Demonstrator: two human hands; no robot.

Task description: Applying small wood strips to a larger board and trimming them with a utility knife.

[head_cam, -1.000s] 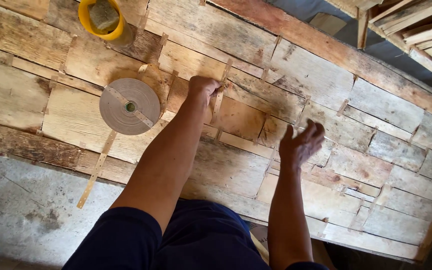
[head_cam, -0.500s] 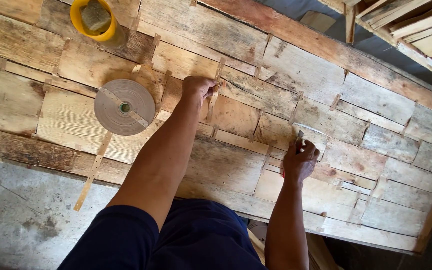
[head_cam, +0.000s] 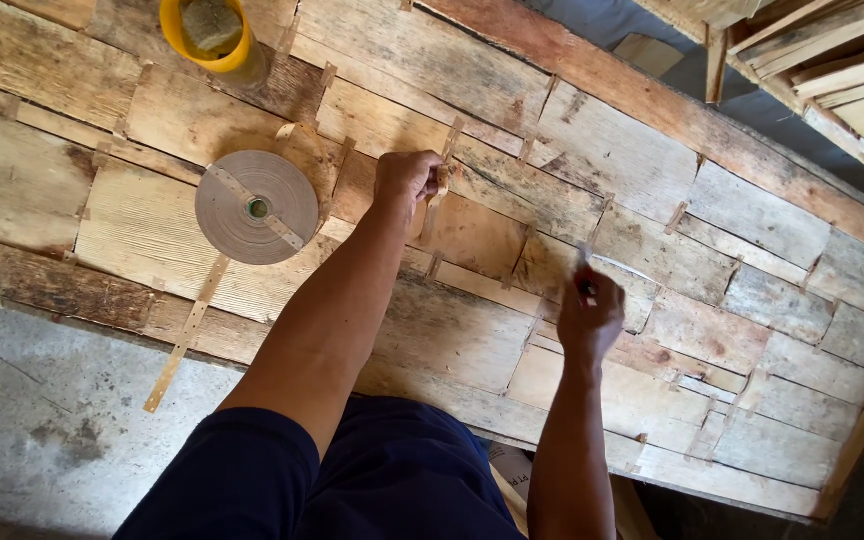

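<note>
Left grip: my left hand (head_cam: pixel 407 180) is closed, fingertips pinching and pressing a short tape strip (head_cam: pixel 443 186) across a seam between two veneer pieces. The strip lies upright over the joint, under the fingers.

Right grip: my right hand (head_cam: pixel 590 318) is closed around a slim pale tool (head_cam: pixel 584 256) whose tip points up toward the next seam. I cannot tell whether it is a blade or a brush; it is too small.

Surroundings: both hands work on a patchwork of thin wood sheets (head_cam: pixel 752 230) that covers the table, many joints already bridged by similar brown strips. The tape roll (head_cam: pixel 257 207) lies flat just left of the left hand, with a loose tail (head_cam: pixel 187 335) running down past the table edge over the concrete floor (head_cam: pixel 32 430). A yellow cup (head_cam: pixel 214 40) holding a greyish pad stands beyond the roll. Stacked wooden frames (head_cam: pixel 832 70) sit at the upper right, well apart.

Judgement: the step in hand appears to be fixing one strip over a joint. The next move calls for firm, even pressure along the strip's whole length, the two sheets kept butted together, and the tool hand held clear of the pressing fingers
</note>
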